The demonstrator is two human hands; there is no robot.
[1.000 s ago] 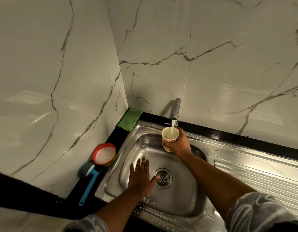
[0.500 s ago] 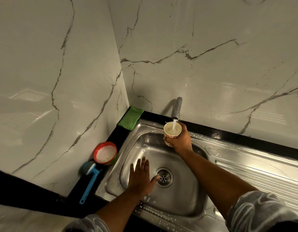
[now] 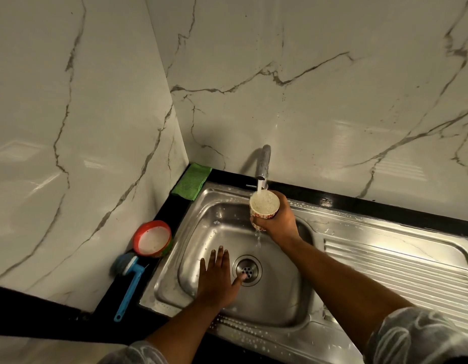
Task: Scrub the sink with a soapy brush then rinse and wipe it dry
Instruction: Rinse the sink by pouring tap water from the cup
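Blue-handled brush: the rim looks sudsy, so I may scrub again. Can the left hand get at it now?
Probably yes. The left hand lies flat and empty in the sink; the blue-handled brush lies on the black ledge just past the sink's left rim, nothing between.

Two glossy white marble wall panels with thin grey veins fill the upper frame: the left panel (image 3: 70, 153) and the rear panel (image 3: 332, 101), which meet at a vertical corner seam (image 3: 170, 101) left of centre. Soft rectangular light reflections (image 3: 398, 166) lie on both panels. A black countertop (image 3: 44, 316) runs along the foot of both walls, from the lower left edge up to the corner and then to the right edge as a narrow strip.
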